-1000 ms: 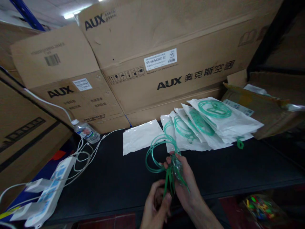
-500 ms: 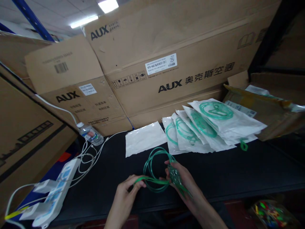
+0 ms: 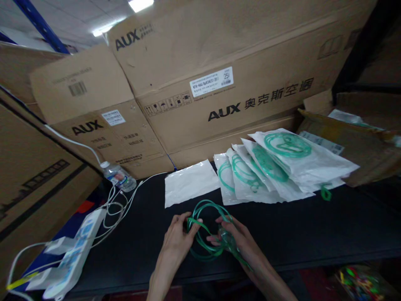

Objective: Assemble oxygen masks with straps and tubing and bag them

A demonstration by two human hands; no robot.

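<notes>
A coil of thin green plastic tubing is held just above the black tabletop, between my two hands. My left hand grips the coil's left side, and a flat green strap runs from its thumb and fingers. On the coil's right side my right hand is closed round the tubing together with a clear green plastic piece, whose exact kind is partly covered by the fingers. Behind the hands lies a flat white pouch. Several pouches with green tubing coils overlap to its right.
Large cardboard boxes stand along the back. At left are a white power strip, tangled white cables and a plastic bottle. An open carton stands at right; a small green loop lies before it.
My left hand has moved up and right onto the coil's left side, carrying the green strap across it. My right hand keeps its hold, and the view has shifted slightly.
</notes>
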